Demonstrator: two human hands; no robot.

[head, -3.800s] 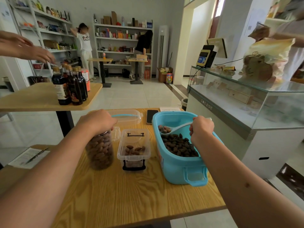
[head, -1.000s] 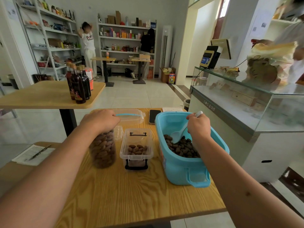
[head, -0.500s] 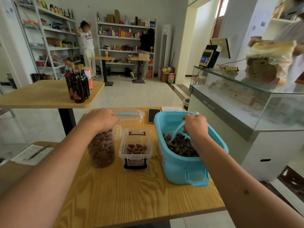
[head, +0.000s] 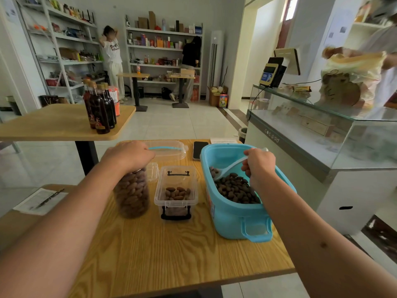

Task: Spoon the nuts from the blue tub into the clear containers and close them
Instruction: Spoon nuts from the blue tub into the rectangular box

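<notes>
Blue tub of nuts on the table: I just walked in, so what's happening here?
A person is portioning nuts. Their right hand holds a white plastic spoon loaded in the blue plastic tub. Their left hand grips the top of a full round clear jar. The small rectangular clear container between them is open, barely filled.

Shelves (head: 163, 50), pale tiled floor (head: 171, 123), seemingly daylit

Wood table (head: 171, 250): jar (head: 132, 194), clear box (head: 175, 191), blue tub (head: 236, 218), phone (head: 199, 149).
</notes>
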